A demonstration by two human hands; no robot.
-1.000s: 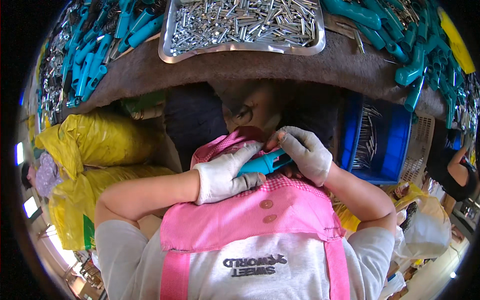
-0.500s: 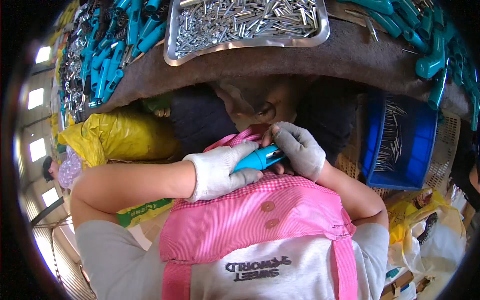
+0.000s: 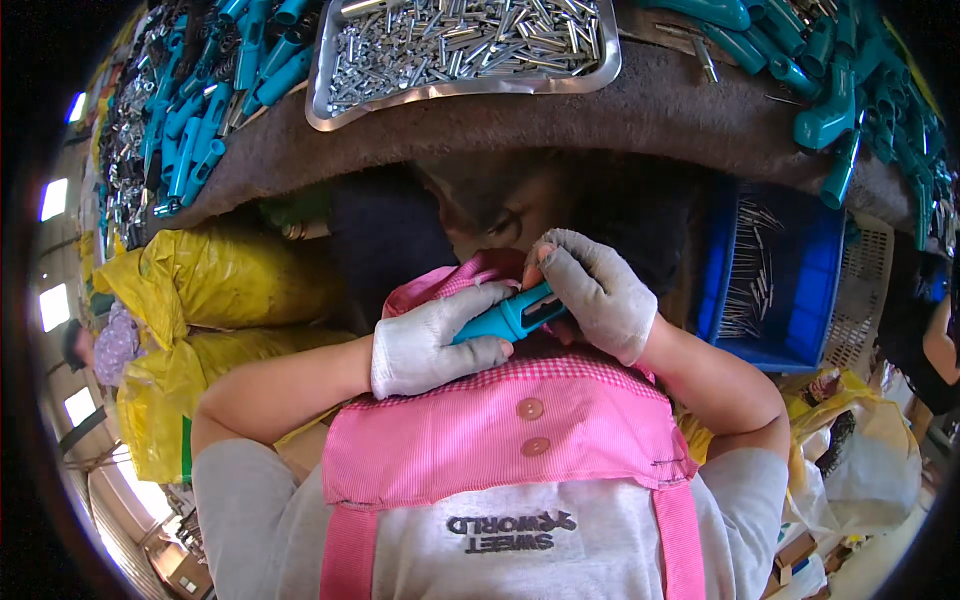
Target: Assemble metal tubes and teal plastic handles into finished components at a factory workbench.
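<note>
A teal plastic tube with a long slot lies slantwise in front of my pink apron. My left hand, in a pale glove with bare fingertips, is closed around its lower left end. At the upper right end is my right hand, gloved the same way. Its thumb and forefinger are pinched together by the tube's rim, and its lower fingers curl behind the tube. Whether a small piece sits in that pinch is hidden.
A metal tray of small silver pins and screws sits on the brown-covered bench. Teal parts pile up at left and right. Blue bin with thin metal rods stands right; yellow sacks lie left.
Both hands and the tube have shifted slightly left. The right pinch has risen a little at the tube's end, and more of the slot shows. My left elbow has drawn inward.
</note>
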